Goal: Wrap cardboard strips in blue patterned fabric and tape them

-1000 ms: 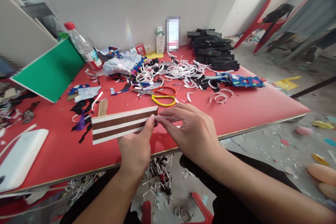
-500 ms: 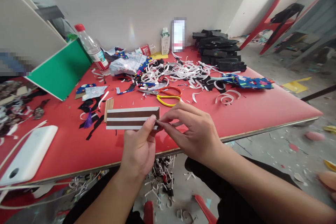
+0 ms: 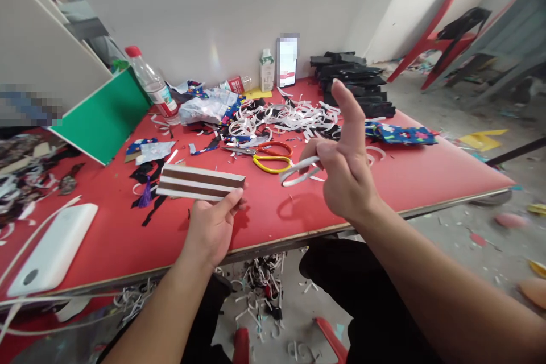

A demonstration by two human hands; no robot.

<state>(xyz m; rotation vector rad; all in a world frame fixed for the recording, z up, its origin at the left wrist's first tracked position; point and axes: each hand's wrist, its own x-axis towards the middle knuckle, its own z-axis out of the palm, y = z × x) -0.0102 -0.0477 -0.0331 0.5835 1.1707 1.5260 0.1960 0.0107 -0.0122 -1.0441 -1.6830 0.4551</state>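
My left hand point(image 3: 215, 224) is closed on the right end of a flat brown-and-white striped piece point(image 3: 200, 183), thumb on top, holding it above the table. Most of the other fingers are hidden under the piece. My right hand point(image 3: 347, 165) is apart from it, further right, with the index finger pointing up. A thin, curled white strip point(image 3: 294, 180) hangs in a loop from its other fingers, above the red table. Scissors point(image 3: 264, 156) with one orange and one yellow handle lie open beyond the hands.
A heap of curled white strips point(image 3: 305, 116) covers the back middle. Black folded pieces point(image 3: 354, 85) are stacked at the back right, near a lit phone point(image 3: 287, 62) and a small bottle point(image 3: 267, 71). A white power bank point(image 3: 53, 250) lies left, and a green board point(image 3: 102, 116) leans behind.
My right hand has moved right and up, away from the striped piece, with the white strip curling from its fingers. My left hand has shifted left with the piece, now tilted.
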